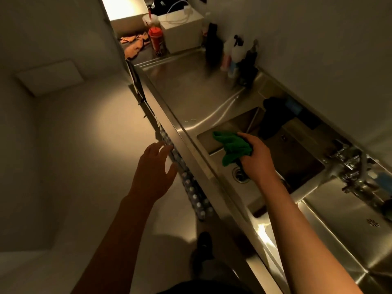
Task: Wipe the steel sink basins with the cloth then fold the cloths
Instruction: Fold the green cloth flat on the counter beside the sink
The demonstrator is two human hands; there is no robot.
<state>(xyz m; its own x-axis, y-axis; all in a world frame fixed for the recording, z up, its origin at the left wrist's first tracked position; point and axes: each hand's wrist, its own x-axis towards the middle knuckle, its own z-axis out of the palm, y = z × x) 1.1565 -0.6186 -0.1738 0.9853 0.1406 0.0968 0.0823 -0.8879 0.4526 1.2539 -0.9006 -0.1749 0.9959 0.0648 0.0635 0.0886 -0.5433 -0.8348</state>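
Observation:
A crumpled green cloth is gripped by my right hand, held over the steel sink basin, just above its round drain. My left hand hovers with spread, relaxed fingers beside the counter's front edge, holding nothing. A dark cloth hangs over the basin's far rim. A second steel basin with a small drain lies to the right.
The faucet stands at the back between the basins. A spray bottle and dark bottles crowd the back of the steel drainboard. A red cup, an orange cloth and a white box sit farther along.

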